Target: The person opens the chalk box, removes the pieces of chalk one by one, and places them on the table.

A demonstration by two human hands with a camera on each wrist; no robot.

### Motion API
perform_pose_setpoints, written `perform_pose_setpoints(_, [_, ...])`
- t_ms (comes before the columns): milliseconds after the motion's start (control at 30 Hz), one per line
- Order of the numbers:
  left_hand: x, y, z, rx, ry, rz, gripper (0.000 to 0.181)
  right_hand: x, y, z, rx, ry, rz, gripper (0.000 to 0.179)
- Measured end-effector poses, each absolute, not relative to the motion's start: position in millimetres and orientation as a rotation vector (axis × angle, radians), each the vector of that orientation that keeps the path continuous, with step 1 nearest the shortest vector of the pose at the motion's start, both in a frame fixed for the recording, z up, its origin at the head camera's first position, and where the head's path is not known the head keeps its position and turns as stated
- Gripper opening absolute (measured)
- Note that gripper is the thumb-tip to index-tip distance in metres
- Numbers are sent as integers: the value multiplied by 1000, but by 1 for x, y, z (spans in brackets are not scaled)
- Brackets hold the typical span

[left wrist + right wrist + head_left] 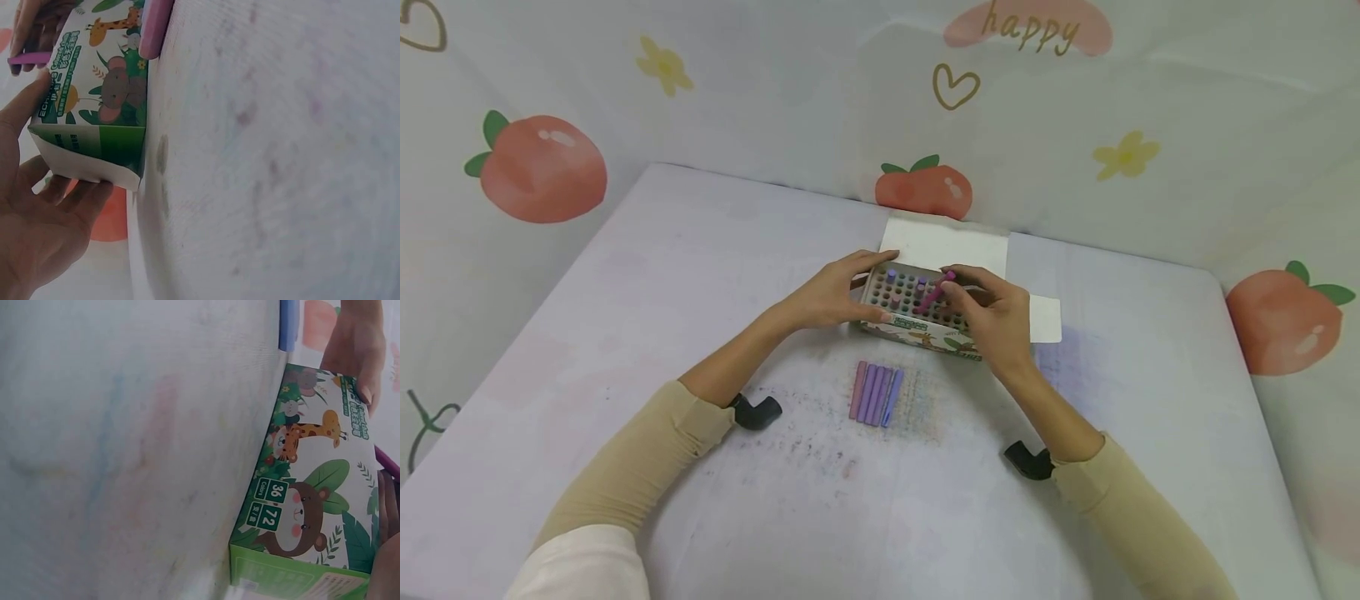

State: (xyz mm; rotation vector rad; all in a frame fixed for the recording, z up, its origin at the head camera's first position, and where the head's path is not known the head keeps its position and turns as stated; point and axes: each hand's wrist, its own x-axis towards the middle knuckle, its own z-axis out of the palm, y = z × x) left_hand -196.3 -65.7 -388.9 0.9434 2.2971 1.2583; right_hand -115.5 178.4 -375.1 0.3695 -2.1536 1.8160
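Observation:
My left hand point(829, 293) grips the left end of a chalk box point(917, 335), its thumb at the front edge and its fingers round the back. Several rows of round holes fill the top, and a few purple and pinkish chalks point(891, 276) stand up out of them. Over the box's right half, my right hand point(1002, 315) pinches a magenta chalk stick point(937, 292), tilted, with its lower end at the holes. In the left wrist view this magenta chalk point(30, 58) shows beyond my left thumb. The right wrist view shows cartoon animals on the box front point(306, 475).
A row of pink, purple and blue chalks point(874, 393) lies in front of the box. The white lid point(951, 243) is folded open behind it, and a side flap point(1045, 319) sticks out right. Coloured chalk smudges point(1067, 367) mark the table. A printed cloth wall stands behind.

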Motion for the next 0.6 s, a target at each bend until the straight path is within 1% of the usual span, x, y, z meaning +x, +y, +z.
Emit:
perform_pose_setpoints(133, [-197,-66,-389,945,2300,1254,90,-115,180,-373,359,-2080,1910,26])
perform_pose_setpoints(400, [-197,-66,-390,943,2302,1250,89,-109,180,-368,327,-2121,1947,30])
perform_pose_setpoints(600, [-197,-67,-390,949,2293,1260,89,-99,179,-366,339,-2165,2004,28])
